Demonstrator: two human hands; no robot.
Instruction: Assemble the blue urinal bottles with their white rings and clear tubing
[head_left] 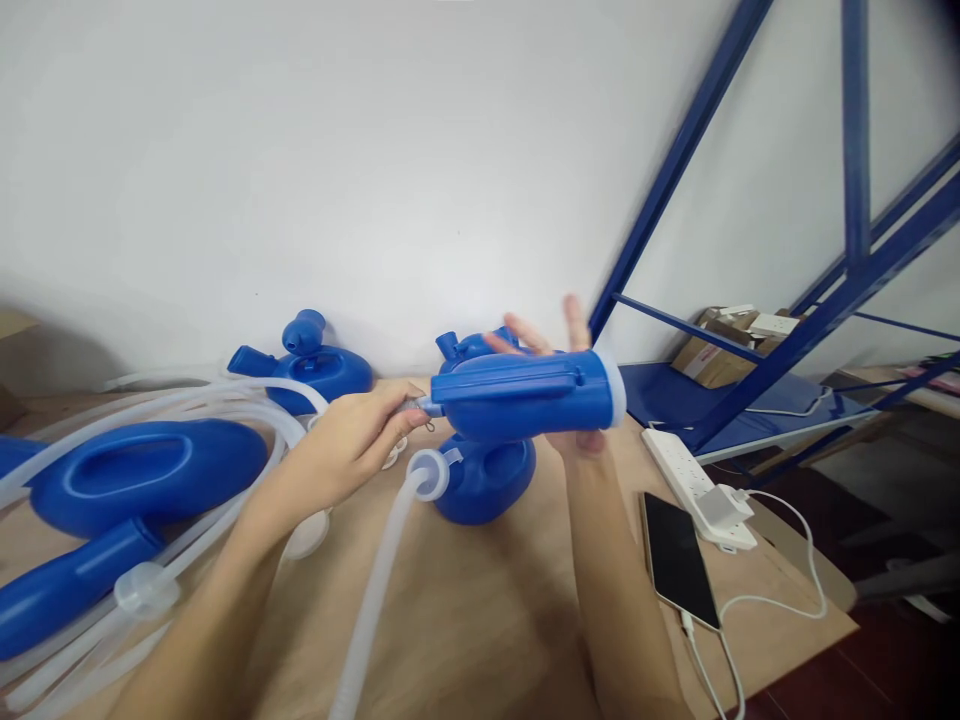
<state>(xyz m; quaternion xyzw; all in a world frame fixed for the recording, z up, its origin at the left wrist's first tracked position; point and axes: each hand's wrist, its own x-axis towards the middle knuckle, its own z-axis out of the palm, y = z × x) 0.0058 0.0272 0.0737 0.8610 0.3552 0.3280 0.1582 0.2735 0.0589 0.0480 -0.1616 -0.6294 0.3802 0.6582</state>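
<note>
Both hands meet over the wooden table (480, 620). Left hand (352, 440) pinches the narrow grey end of a blue plastic vessel (525, 395), fingers closed around its small tip. Right hand (562, 380) supports the vessel from behind with the palm, its fingers spread and sticking up above the blue body, not curled round it. The vessel is held level in the air, its white-rimmed wide end pointing right.

At far left lie more blue vessels (142, 470) among clear corrugated hoses (225, 410). Just below the held piece sits another blue unit (487, 480) with a hose (375, 590) joined to it. To the right lie a phone (679, 560) on a cable, a white power strip (697, 485), and a blue metal rack (825, 300).
</note>
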